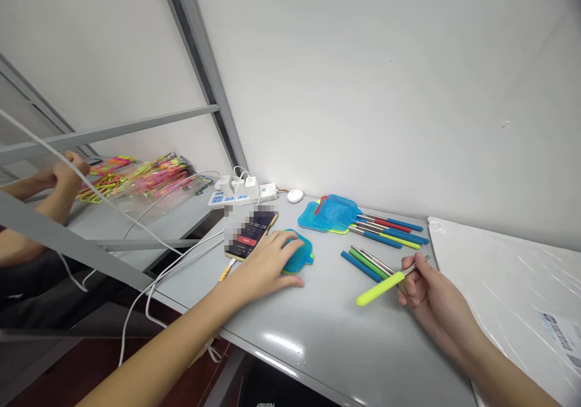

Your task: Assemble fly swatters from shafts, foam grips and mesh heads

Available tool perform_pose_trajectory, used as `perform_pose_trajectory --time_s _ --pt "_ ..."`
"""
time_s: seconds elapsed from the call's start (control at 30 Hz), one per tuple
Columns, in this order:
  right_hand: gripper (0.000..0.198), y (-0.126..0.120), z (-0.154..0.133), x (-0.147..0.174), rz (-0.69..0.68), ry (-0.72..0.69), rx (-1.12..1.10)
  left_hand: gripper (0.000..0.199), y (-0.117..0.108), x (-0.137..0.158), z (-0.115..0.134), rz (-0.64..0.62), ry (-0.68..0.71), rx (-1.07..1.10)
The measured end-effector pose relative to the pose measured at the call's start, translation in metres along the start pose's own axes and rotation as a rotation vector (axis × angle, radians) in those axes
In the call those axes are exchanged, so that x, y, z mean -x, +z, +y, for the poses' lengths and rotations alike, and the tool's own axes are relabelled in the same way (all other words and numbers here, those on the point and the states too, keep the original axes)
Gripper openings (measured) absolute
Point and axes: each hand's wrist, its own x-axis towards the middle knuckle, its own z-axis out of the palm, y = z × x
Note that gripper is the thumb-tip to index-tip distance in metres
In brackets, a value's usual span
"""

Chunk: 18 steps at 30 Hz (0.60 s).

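My right hand (pixel 424 292) is closed around the metal rod of a yellow-green fly swatter handle (pixel 380 289), its grip end pointing left above the table. My left hand (pixel 275 264) lies over blue fly swatter heads (pixel 299 259), fingers stretched and the thumb apart. A yellow-green edge shows under the top head. Between my hands, loose blue and green handles with metal rods (pixel 362 266) lie side by side. Behind them, several fly swatters (pixel 336 213) with heads attached are piled, mostly blue, with red and yellow-green among them.
A phone (pixel 252 234) with a running timer lies left of my left hand. A power strip (pixel 236 198) with white cables and a round white device (pixel 295 196) sit near the wall. Plastic-wrapped board (pixel 508 286) lies at right. Beyond the metal frame (pixel 200 49), another person's hands (pixel 70 171) appear.
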Motion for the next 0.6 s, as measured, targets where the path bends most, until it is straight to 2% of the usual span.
perform_pose_trajectory --time_s 0.07,0.13,0.23,0.4,0.6 --pt "0.032 -0.002 -0.001 -0.002 0.001 0.02 -0.009 0.075 0.002 0.005 -0.017 -0.031 -0.016 -0.093" --pt "0.032 -0.001 -0.001 -0.004 -0.006 0.034 -0.013 0.076 0.007 0.004 -0.026 -0.084 -0.008 -0.148" --pt "0.033 0.001 -0.001 -0.003 -0.036 0.04 -0.015 0.065 0.014 -0.003 -0.028 -0.106 0.028 -0.224" --pt "0.036 0.003 0.0 0.001 -0.09 0.043 -0.035 0.045 0.024 -0.009 -0.017 -0.106 0.081 -0.374" --pt "0.038 0.013 -0.011 0.003 -0.124 -0.014 -0.085 0.04 0.015 -0.01 -0.018 -0.064 0.073 -0.376"
